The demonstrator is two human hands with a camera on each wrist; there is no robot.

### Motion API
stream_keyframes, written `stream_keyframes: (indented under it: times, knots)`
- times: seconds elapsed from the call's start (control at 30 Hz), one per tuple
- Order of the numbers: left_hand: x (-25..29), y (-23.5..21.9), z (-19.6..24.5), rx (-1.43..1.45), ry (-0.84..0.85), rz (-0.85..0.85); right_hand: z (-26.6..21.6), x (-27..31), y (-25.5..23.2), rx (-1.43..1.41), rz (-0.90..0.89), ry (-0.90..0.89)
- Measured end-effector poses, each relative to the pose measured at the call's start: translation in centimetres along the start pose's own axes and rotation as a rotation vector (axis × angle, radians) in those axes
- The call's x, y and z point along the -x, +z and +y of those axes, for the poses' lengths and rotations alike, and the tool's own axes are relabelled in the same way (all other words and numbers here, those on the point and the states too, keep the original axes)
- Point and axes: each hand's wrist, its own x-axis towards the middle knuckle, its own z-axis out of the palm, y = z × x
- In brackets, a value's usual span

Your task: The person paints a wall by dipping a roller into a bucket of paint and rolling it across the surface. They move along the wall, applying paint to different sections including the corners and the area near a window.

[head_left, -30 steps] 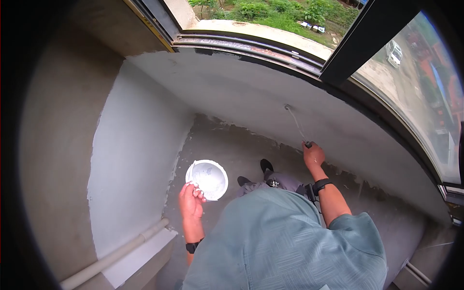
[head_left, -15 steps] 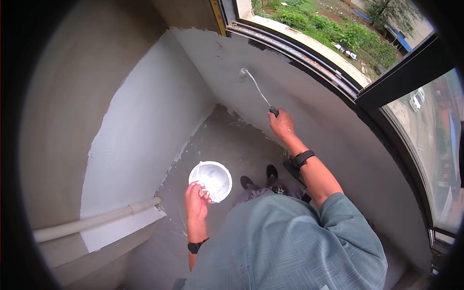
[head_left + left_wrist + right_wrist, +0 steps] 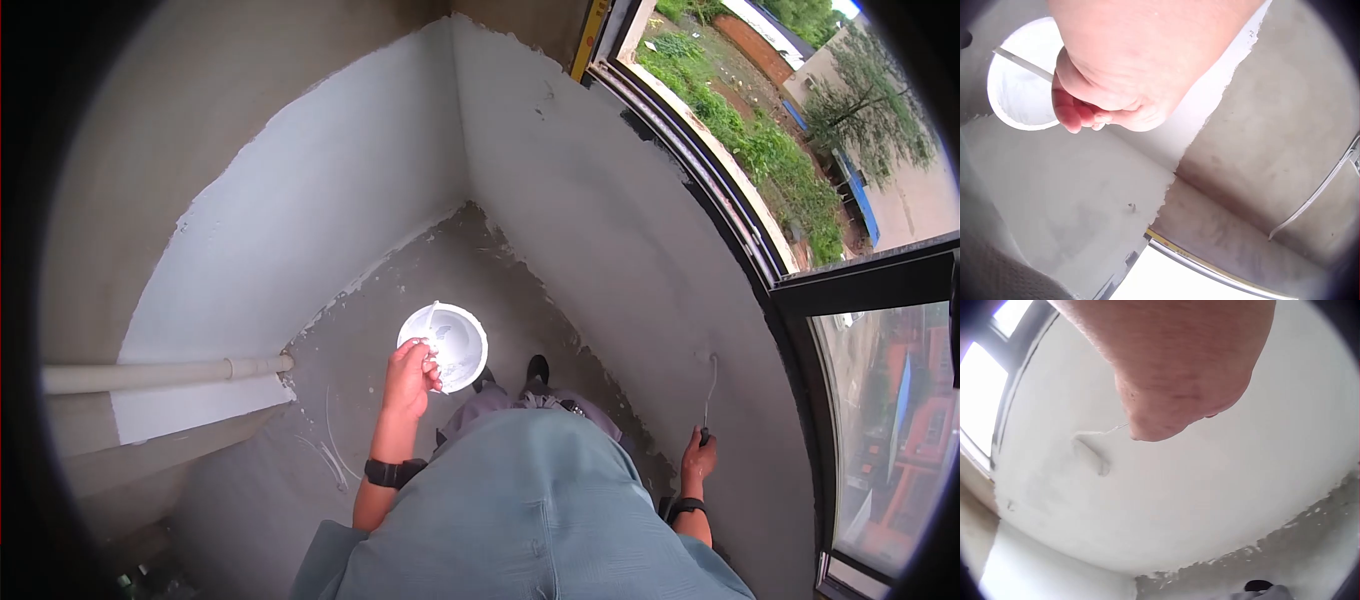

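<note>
A white bucket [image 3: 483, 352] full of bright reflections hangs low in front of the body in the head view. Its handle [image 3: 1025, 64] runs up to my left hand [image 3: 408, 378], whose curled fingers hold it. My right hand [image 3: 698, 460], off to the right, grips the dark grip [image 3: 705, 436] of a paint roller. From there a thin rod [image 3: 711, 394] leads to the pale roller head [image 3: 1093, 456], which lies against the wall under the window. In the right wrist view the forearm and back of the hand hide the grip.
Grey-white coated walls [image 3: 320, 190] meet in a corner ahead, with bare brown plaster above a ragged edge. A pipe [image 3: 170, 374] runs along the left. The window frame [image 3: 690, 150] borders the wall at right. Dark shoes [image 3: 538, 368] stand on the grey floor.
The roller moved along the wall toward the corner, then back away from it to the right. The head view has turned left. The left hand keeps hold of the bucket handle.
</note>
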Motion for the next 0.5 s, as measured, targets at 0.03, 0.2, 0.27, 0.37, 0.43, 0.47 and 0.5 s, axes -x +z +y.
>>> stream_keyframes:
  times: [0.03, 0.2, 0.27, 0.37, 0.43, 0.47, 0.5]
  knots:
    - [-0.2, 0.2, 0.4, 0.002, -0.004, -0.008, 1.7, 1.3, -1.2, 0.054, -0.014, 0.071]
    - [-1.4, 0.4, 1.4, -0.011, -0.011, -0.050, 9.8, 4.9, -3.6, 0.154, 0.091, 0.195]
    - [-1.6, 0.3, 1.9, -0.019, -0.015, -0.066, 9.4, 4.9, -4.1, 0.140, 0.074, 0.220]
    - [-2.1, -0.7, 2.3, -0.021, -0.007, -0.062, 7.4, 4.0, -3.1, 0.112, 0.046, 0.167]
    - [-2.2, -1.4, 2.8, -0.018, 0.001, -0.047, 4.6, 2.8, -1.8, 0.085, 0.034, 0.114]
    - [-2.1, -1.9, 3.2, -0.016, 0.006, -0.033, 2.4, 2.4, -1.0, 0.068, 0.031, 0.094]
    - [-2.1, -2.4, 3.6, -0.013, 0.013, -0.018, -0.2, 2.0, -0.2, 0.050, 0.027, 0.072]
